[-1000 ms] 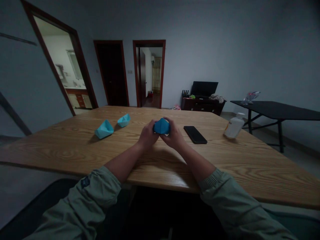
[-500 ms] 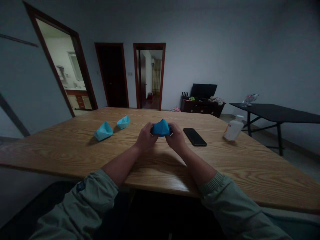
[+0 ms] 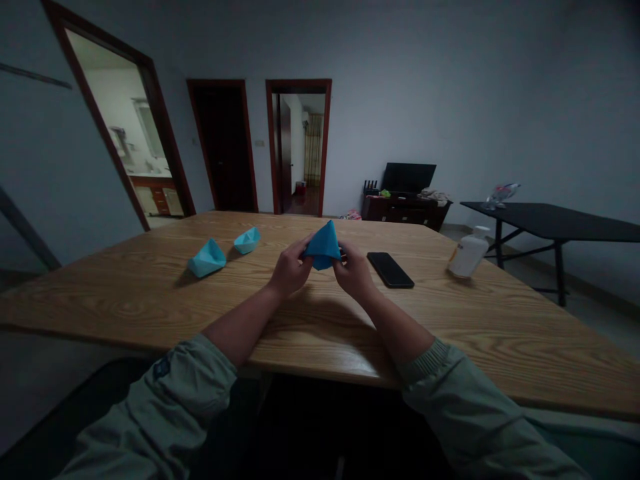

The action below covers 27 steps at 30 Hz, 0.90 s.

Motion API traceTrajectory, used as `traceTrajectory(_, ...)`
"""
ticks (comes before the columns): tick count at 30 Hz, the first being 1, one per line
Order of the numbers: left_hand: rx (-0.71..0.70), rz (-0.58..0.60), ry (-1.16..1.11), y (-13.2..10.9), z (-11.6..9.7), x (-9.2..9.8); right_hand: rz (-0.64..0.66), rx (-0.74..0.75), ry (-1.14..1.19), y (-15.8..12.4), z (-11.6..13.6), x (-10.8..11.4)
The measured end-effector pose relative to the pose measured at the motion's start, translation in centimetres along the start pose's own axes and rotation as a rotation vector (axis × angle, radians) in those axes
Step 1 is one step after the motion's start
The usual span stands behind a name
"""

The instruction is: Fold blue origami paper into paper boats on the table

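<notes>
Although the light is dim, I make out a folded blue paper (image 3: 325, 244) at the centre of the frame, rising to a sharp peak, with flat creased sides and a small point below. Left hand (image 3: 291, 270) and right hand (image 3: 355, 273) grip its two lower corners, one each, above the wooden table (image 3: 145, 303). Several fingertips are hidden behind the paper (I can't tell how they press), and its far side is out of my sight. Both sleeves (image 3: 173, 400) run off the frame's bottom edge.
</notes>
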<state>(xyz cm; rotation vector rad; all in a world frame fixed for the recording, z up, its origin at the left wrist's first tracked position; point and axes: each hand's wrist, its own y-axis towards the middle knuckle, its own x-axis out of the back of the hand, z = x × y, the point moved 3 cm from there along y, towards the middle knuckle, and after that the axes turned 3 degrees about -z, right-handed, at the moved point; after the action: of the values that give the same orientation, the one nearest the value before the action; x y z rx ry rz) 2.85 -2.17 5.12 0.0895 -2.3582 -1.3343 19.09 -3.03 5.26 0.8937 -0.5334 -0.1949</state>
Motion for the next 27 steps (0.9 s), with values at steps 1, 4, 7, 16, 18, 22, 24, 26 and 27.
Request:
traceTrajectory(1, 0.017, 0.005, -0.024, 0.0, 0.1, 0.0, 0.012, -0.028, 0.021, 0.0, 0.0, 0.0)
traceTrajectory(4, 0.067, -0.002, -0.064, 0.0, 0.3, 0.1, 0.009, -0.122, 0.086, 0.1, -0.2, 0.1)
traceTrajectory(7, 0.123, -0.007, -0.061, 0.0, 0.2, 0.1, -0.025, -0.188, 0.088, 0.1, -0.2, 0.0)
traceTrajectory(16, 0.098, -0.020, 0.123, -0.2, 0.5, -0.4, 0.049, -0.131, -0.170, -0.3, 0.3, -1.2)
traceTrajectory(18, 0.064, -0.013, 0.154, -0.1, 0.7, -0.3, 0.079, -0.109, -0.178, -0.2, 0.2, -1.0)
traceTrajectory(22, 0.025, 0.050, 0.121, 0.1, 0.8, 0.0, 0.144, -0.064, -0.162, 0.0, -0.2, -0.2)
traceTrajectory(24, 0.042, 0.052, 0.066, 0.2, 0.7, 0.0, 0.152, -0.065, -0.158, 0.1, -0.3, 0.0)
traceTrajectory(26, 0.093, 0.002, 0.009, 0.2, 0.8, 0.0, 0.136, -0.085, -0.153, 0.1, -0.5, 0.0)
traceTrajectory(27, 0.127, -0.050, -0.010, 0.2, 0.9, 0.1, 0.122, -0.100, -0.144, 0.1, -0.6, -0.1)
